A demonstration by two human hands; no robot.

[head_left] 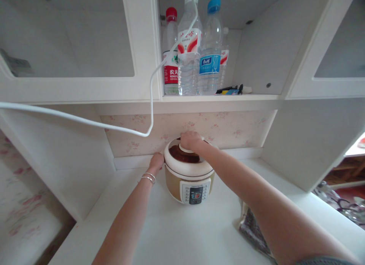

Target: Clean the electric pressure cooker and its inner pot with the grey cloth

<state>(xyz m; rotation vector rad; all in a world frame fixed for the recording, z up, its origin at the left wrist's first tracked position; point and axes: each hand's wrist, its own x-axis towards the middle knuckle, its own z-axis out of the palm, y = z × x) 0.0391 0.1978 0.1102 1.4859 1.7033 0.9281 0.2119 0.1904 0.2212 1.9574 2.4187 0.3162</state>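
Observation:
A round electric cooker stands on the white counter near the back wall, with a gold-brown body, a white rim and a front control panel. On top is its lid, dark brown and see-through in the middle. My right hand is closed over the knob at the lid's centre. At the cooker's left side, my left hand has its fingers curled against the edge below the rim, where a side handle may be hidden. A bangle circles my left wrist.
White counter surrounds the cooker. A dark plastic-wrapped packet lies at right, partly behind my right forearm. Overhead, an open cabinet shelf holds several plastic bottles. A white cable hangs across the view from the left.

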